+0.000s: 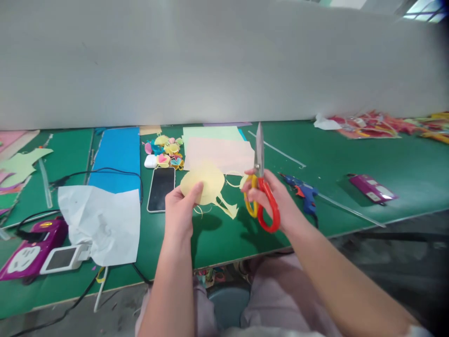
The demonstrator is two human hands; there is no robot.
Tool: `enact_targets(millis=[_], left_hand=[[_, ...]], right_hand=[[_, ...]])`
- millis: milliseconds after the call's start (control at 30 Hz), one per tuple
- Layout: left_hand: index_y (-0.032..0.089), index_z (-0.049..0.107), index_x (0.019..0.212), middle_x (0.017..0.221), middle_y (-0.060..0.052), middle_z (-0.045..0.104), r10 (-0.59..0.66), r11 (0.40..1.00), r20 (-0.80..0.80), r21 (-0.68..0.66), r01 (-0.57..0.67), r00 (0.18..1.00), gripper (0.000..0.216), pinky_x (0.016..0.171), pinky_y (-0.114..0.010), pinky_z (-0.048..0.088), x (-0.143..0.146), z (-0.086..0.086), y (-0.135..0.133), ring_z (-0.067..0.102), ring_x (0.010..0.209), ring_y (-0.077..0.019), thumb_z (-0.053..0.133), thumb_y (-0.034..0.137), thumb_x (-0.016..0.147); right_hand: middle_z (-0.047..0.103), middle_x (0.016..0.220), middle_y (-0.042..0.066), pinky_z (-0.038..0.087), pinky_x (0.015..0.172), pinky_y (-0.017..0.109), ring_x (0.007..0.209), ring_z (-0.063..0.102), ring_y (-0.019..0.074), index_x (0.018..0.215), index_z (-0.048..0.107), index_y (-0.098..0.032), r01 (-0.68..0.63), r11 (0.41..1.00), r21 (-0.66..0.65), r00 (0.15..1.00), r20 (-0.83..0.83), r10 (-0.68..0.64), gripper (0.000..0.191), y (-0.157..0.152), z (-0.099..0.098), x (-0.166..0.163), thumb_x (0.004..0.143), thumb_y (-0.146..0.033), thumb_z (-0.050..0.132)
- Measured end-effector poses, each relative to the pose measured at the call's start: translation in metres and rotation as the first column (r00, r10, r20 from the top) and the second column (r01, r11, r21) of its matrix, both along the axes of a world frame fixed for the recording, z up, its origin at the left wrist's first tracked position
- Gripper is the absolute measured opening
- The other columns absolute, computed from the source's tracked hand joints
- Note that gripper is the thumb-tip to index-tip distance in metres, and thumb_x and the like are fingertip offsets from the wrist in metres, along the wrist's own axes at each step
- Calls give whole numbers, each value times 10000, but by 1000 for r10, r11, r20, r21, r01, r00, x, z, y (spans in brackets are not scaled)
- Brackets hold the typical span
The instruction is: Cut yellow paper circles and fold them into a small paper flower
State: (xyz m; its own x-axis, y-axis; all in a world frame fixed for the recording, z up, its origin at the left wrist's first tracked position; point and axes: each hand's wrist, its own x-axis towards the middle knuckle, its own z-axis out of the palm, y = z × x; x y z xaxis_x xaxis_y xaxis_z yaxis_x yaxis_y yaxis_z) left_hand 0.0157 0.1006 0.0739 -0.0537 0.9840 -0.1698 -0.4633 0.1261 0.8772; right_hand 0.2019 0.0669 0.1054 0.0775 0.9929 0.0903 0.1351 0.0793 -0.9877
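Note:
My left hand pinches a pale yellow paper cutout with rounded edges, thumb on top. A thin strip with a pointed end hangs from the cutout's lower right. In my right hand is a pair of scissors with one red and one yellow handle loop. The blades point up and away and look closed together, apart from the paper. Beneath and behind the cutout lie a pale pink sheet and a light green sheet.
Left of my hands are a phone, small paper flowers, a blue sheet and crumpled white paper. A blue glue gun, clear glue sticks and a purple device lie right. A grey bin stands below.

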Motion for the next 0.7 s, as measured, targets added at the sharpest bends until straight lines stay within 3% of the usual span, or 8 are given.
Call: enact_targets(millis=[167, 467, 700], left_hand=[[148, 705, 809, 762, -37, 719, 156, 988, 132, -14, -155, 979, 315, 567, -230, 507, -2, 13, -8, 654, 640, -136, 824, 292, 556], [138, 708, 837, 776, -59, 732, 265, 964, 191, -15, -267, 945, 311, 668, -264, 534, -2, 17, -9, 682, 758, -179, 819, 232, 562], [135, 711, 863, 814, -77, 735, 348, 935, 200, -8, -354, 916, 334, 695, -277, 545, -2, 15, -7, 687, 815, -199, 817, 269, 576]], right_hand=[[559, 887, 35, 486, 558, 317, 579, 446, 128, 1117, 475, -302, -51, 999, 15, 991, -119, 53, 594, -21, -37, -22, 665, -642, 658], [563, 1089, 46, 501, 842, 415, 832, 565, 181, 1198, 429, -330, 93, 996, -15, 992, -85, -94, 509, -32, -64, -62, 749, -325, 669], [565, 1034, 44, 515, 746, 402, 712, 535, 175, 1353, 324, -370, 120, 993, 6, 990, -75, -119, 608, -42, -97, -66, 815, -353, 606]])
